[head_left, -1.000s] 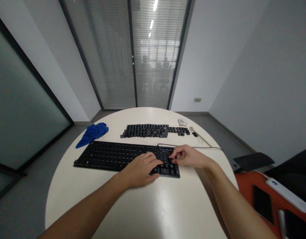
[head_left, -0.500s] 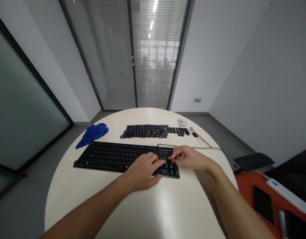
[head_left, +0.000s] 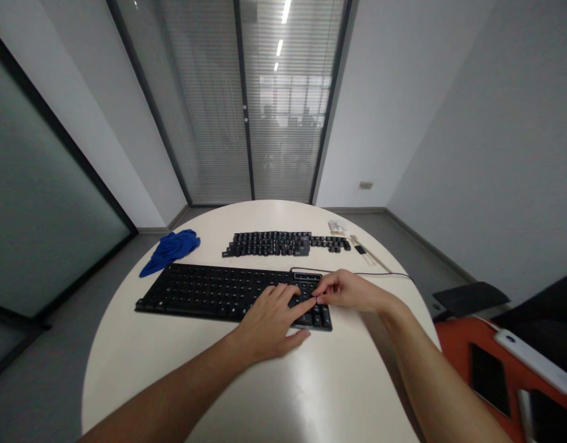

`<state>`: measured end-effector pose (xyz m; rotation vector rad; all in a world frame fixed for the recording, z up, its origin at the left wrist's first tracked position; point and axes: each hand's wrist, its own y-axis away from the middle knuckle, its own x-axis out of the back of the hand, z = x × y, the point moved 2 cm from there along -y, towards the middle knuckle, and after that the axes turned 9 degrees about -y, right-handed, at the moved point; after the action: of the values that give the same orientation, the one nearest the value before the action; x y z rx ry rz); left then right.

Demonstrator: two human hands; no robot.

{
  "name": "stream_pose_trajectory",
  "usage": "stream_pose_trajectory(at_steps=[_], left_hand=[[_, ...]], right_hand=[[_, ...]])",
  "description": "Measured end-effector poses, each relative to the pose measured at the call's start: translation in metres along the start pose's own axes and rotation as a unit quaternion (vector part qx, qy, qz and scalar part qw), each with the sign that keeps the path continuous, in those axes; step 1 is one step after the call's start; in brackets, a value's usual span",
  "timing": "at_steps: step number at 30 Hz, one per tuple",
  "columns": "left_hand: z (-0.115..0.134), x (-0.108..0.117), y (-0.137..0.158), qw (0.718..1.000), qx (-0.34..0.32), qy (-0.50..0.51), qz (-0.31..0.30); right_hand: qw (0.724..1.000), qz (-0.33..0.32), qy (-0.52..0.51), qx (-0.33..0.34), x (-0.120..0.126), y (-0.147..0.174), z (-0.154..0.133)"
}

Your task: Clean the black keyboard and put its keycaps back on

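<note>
A black keyboard (head_left: 195, 292) lies on the table, its main area bare of keycaps; a few caps sit on the number pad at its right end. My left hand (head_left: 274, 320) rests over the right part of the keyboard with fingers apart, its index fingertip at my right fingertips. Thumb and fingers of my right hand (head_left: 345, 290) are pinched together over the number pad; whatever is between them is hidden. Beyond the keyboard, loose black keycaps (head_left: 269, 243) lie in rows, with a smaller group of keycaps (head_left: 332, 243) to their right.
A blue cloth (head_left: 173, 247) lies at the round table's (head_left: 283, 212) left edge. At the right are a small clear plastic bag (head_left: 337, 227), a thin tool with a black part (head_left: 360, 250) and the keyboard's cable (head_left: 371, 274). An orange seat (head_left: 454, 344) beside the table holds a phone (head_left: 489, 376) and a white power strip (head_left: 535, 361).
My left hand has shifted slightly right, its index finger now reaching my right fingertips on the number pad. My right hand stays almost in place, still pinched.
</note>
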<state>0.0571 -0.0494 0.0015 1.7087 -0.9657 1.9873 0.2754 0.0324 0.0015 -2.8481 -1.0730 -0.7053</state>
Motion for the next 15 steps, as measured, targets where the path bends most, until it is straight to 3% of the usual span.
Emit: stream_pose_trajectory(at_steps=[5, 11, 15], left_hand=[[-0.0007, -0.0011, 0.0024, 1.000, -0.003, 0.008, 0.003], [-0.0022, -0.0048, 0.0034, 1.000, -0.006, 0.001, 0.008], [-0.0043, -0.0090, 0.0042, 1.000, 0.001, 0.003, -0.010]], right_hand=[[0.998, 0.006, 0.001, 0.063, 0.0012, -0.0017, 0.0017], [0.998, 0.007, 0.015, 0.054, 0.0039, -0.0002, 0.0010], [0.996, 0.053, 0.022, 0.064, 0.0058, 0.0011, 0.0020]])
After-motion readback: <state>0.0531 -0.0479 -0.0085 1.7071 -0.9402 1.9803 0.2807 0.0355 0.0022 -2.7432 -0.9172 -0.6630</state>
